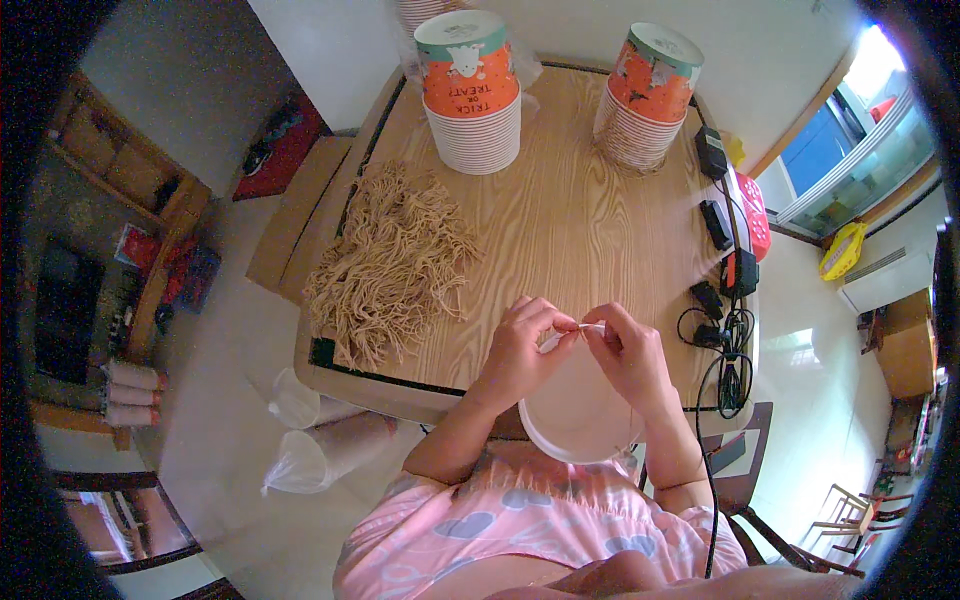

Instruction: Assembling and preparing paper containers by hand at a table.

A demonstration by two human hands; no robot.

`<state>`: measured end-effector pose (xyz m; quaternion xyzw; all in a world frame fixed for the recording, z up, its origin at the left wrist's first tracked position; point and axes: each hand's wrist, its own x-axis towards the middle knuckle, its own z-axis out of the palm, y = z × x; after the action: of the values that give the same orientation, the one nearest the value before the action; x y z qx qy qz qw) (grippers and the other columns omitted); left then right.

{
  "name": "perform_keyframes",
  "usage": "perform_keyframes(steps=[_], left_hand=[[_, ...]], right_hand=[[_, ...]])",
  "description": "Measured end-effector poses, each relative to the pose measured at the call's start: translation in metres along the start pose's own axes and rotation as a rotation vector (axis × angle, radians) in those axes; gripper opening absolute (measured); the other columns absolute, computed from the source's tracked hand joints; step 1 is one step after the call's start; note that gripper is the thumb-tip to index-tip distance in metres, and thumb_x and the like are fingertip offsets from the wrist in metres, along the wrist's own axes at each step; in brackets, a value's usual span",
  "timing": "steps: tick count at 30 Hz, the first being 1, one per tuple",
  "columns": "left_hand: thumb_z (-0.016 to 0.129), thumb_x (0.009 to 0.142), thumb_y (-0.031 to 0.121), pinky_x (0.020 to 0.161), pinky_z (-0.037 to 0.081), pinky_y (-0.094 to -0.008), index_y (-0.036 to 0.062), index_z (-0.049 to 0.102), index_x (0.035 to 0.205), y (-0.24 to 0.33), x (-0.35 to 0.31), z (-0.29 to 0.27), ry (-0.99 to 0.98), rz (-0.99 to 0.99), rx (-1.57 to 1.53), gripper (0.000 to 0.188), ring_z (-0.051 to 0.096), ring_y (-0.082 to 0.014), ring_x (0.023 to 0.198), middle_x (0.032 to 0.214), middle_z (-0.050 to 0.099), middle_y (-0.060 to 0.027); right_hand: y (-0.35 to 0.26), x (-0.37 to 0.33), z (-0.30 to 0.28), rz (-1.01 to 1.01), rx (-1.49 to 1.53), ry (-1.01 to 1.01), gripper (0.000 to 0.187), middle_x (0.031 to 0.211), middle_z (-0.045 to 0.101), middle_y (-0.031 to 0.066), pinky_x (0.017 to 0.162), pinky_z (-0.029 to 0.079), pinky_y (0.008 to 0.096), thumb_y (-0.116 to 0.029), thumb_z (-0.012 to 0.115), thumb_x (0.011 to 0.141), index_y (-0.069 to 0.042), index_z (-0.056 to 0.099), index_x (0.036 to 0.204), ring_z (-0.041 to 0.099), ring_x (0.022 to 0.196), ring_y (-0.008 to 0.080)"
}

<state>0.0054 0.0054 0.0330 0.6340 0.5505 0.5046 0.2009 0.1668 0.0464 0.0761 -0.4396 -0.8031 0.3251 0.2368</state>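
A white paper bucket [575,410] rests against my body at the table's near edge, its round mouth turned up toward me. At its far rim my left hand [530,345] and my right hand [628,355] meet, fingertips pinched together. A thin pale cord appears to sit between the left fingertips. My right fingers are closed on the bucket's rim. The fingers hide most of the spot where cord and rim meet. A fine strand also shows along the bucket's right side. To the left lies a loose heap of beige cords [390,260].
Two upside-down stacks of orange and green paper buckets, a left stack [470,95] and a right stack [650,95], stand at the table's [560,220] far side. Black adapters and a coiled cable [735,360] line the right edge. Bagged bucket stacks [325,450] lie on the floor at left.
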Motion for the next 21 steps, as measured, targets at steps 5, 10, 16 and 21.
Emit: perform_keyframes(steps=[5, 10, 16, 21], left_hand=[[0.069, 0.072, 0.007, 0.069, 0.045, -0.0332, 0.0040, 0.063, 0.077, 0.0015, 0.0006, 0.0009, 0.009, 0.017, 0.018, 0.009, 0.058, -0.0246, 0.076, 0.076, 0.060, -0.0078], [0.069, 0.072, 0.007, 0.069, 0.045, -0.0337, 0.0041, 0.063, 0.077, 0.0007, 0.0006, 0.0015, 0.023, 0.019, 0.032, 0.008, 0.057, -0.0249, 0.076, 0.076, 0.060, -0.0080], [0.069, 0.071, 0.007, 0.070, 0.045, -0.0340, 0.0048, 0.063, 0.077, 0.0028, 0.0020, 0.0003, 0.016, 0.020, 0.032, 0.009, 0.057, -0.0255, 0.077, 0.076, 0.060, -0.0082], [0.068, 0.070, 0.005, 0.070, 0.045, -0.0335, 0.0045, 0.062, 0.077, 0.0007, 0.0009, 0.0003, 0.002, 0.006, 0.017, 0.009, 0.057, -0.0254, 0.077, 0.076, 0.059, -0.0081]], right_hand=[[0.0039, -0.0011, 0.0036, -0.030, 0.068, 0.023, 0.009, 0.055, 0.053, 0.0111, 0.046, 0.042, 0.0332, -0.013, 0.060, 0.084, -0.010, 0.057, 0.092, 0.055, 0.046, 0.0213], [0.0046, -0.0005, 0.0050, -0.033, 0.069, 0.036, 0.010, 0.052, 0.041, 0.0038, 0.043, 0.033, 0.0252, -0.004, 0.063, 0.079, -0.005, 0.057, 0.088, 0.038, 0.046, 0.0088], [0.0028, -0.0001, 0.0046, -0.049, 0.039, 0.041, 0.011, 0.052, 0.042, 0.0048, 0.043, 0.034, 0.0267, -0.006, 0.064, 0.078, -0.006, 0.058, 0.087, 0.039, 0.044, 0.0113], [0.0052, -0.0001, 0.0067, -0.067, 0.047, 0.059, 0.011, 0.052, 0.041, 0.0045, 0.043, 0.034, 0.0267, -0.005, 0.064, 0.078, -0.006, 0.058, 0.087, 0.039, 0.045, 0.0111]])
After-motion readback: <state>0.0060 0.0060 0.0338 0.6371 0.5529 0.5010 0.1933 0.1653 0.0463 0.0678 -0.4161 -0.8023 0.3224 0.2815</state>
